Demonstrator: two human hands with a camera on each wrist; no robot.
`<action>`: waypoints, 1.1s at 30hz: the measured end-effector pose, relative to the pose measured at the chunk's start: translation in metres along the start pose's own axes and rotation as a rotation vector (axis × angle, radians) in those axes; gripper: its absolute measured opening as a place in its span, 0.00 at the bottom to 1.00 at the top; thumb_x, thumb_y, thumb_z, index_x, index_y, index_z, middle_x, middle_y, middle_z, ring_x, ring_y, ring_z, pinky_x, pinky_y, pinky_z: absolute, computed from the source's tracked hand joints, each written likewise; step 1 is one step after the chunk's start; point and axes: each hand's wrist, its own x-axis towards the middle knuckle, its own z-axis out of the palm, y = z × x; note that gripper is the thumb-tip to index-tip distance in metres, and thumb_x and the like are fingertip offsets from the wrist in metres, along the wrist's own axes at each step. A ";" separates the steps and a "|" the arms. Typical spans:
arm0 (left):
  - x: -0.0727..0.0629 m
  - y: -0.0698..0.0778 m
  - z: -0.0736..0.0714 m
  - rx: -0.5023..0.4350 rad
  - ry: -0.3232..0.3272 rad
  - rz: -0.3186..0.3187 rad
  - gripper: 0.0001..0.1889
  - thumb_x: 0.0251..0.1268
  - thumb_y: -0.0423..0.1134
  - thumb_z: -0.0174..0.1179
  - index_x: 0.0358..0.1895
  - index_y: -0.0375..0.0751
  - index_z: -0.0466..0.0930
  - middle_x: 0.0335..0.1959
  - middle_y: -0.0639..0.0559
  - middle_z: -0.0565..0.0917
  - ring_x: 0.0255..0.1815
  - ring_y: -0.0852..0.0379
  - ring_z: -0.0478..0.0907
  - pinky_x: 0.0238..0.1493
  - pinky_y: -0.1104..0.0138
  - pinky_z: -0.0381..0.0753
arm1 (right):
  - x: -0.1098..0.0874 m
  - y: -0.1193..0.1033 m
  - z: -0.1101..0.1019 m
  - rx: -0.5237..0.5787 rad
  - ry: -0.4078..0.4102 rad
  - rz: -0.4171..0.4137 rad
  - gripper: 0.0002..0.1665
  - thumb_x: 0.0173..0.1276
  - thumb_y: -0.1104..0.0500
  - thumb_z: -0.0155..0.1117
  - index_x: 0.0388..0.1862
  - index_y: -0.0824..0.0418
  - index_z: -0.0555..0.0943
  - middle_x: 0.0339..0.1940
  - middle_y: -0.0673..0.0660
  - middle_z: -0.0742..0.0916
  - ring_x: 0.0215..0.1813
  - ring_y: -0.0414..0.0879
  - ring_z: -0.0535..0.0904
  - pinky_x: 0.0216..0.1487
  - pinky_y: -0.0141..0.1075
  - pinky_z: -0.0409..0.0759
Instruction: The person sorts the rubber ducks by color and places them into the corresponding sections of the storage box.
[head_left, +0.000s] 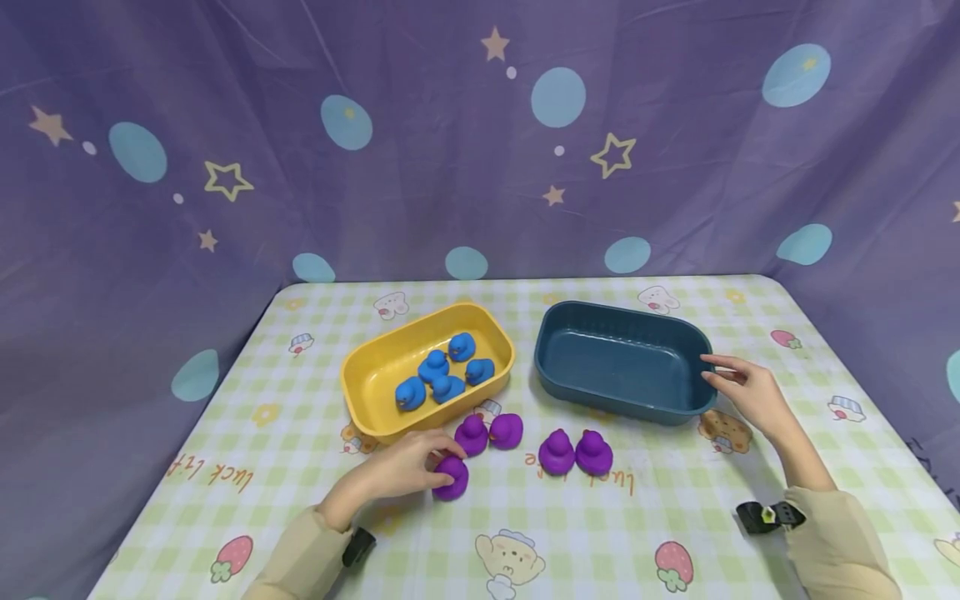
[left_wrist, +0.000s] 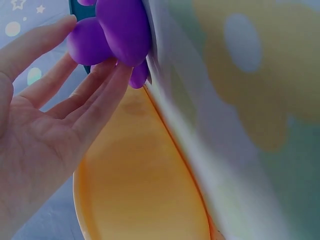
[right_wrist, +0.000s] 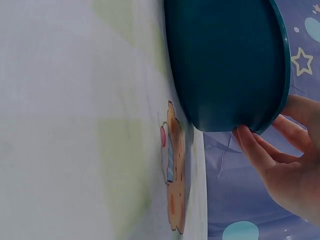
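My left hand [head_left: 401, 467] has its thumb and fingers around a purple toy duck [head_left: 452, 481] on the table; in the left wrist view they touch the duck's head [left_wrist: 89, 41]. Beside it sit two more purple ducks, one upright [head_left: 472, 436] and one turned sideways [head_left: 507, 432]. Another pair [head_left: 557, 454] stands further right. At the right, my right hand [head_left: 753, 398] holds the end rim of a dark teal basin [head_left: 622, 408], whose inside is bare. The right wrist view shows fingertips [right_wrist: 245, 131] against the basin's end wall.
A yellow basin [head_left: 367, 417] with several blue toy ducks [head_left: 433, 367] stands left of the teal one, just beyond my left hand. A checked cloth [head_left: 585, 542] covers the table, and a purple patterned curtain [head_left: 420, 208] hangs behind and at the sides.
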 end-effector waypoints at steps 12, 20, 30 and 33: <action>0.001 0.001 0.001 -0.019 -0.002 -0.005 0.13 0.51 0.36 0.63 0.42 0.42 0.79 0.36 0.58 0.77 0.35 0.65 0.72 0.37 0.70 0.75 | -0.003 -0.007 0.003 0.007 0.028 0.061 0.30 0.58 0.35 0.52 0.54 0.50 0.75 0.56 0.56 0.75 0.46 0.41 0.76 0.34 0.18 0.70; 0.003 0.001 0.000 -0.037 0.013 0.006 0.13 0.51 0.36 0.63 0.42 0.42 0.79 0.36 0.58 0.77 0.33 0.65 0.72 0.34 0.71 0.75 | -0.005 -0.008 0.004 0.045 0.022 0.101 0.31 0.58 0.35 0.51 0.56 0.50 0.73 0.57 0.56 0.74 0.52 0.50 0.73 0.35 0.17 0.70; 0.014 0.008 -0.005 -0.045 0.019 0.031 0.13 0.51 0.34 0.63 0.42 0.40 0.79 0.35 0.57 0.75 0.37 0.62 0.74 0.39 0.71 0.77 | -0.015 -0.030 0.001 0.153 0.014 0.134 0.35 0.58 0.35 0.51 0.57 0.56 0.72 0.59 0.60 0.72 0.54 0.51 0.68 0.35 0.17 0.70; 0.019 0.011 -0.009 -0.047 0.016 0.052 0.12 0.51 0.34 0.62 0.42 0.39 0.80 0.36 0.56 0.76 0.38 0.61 0.74 0.40 0.69 0.77 | -0.017 -0.035 -0.001 0.177 0.007 0.152 0.36 0.58 0.35 0.51 0.58 0.56 0.72 0.58 0.62 0.72 0.54 0.50 0.68 0.36 0.19 0.71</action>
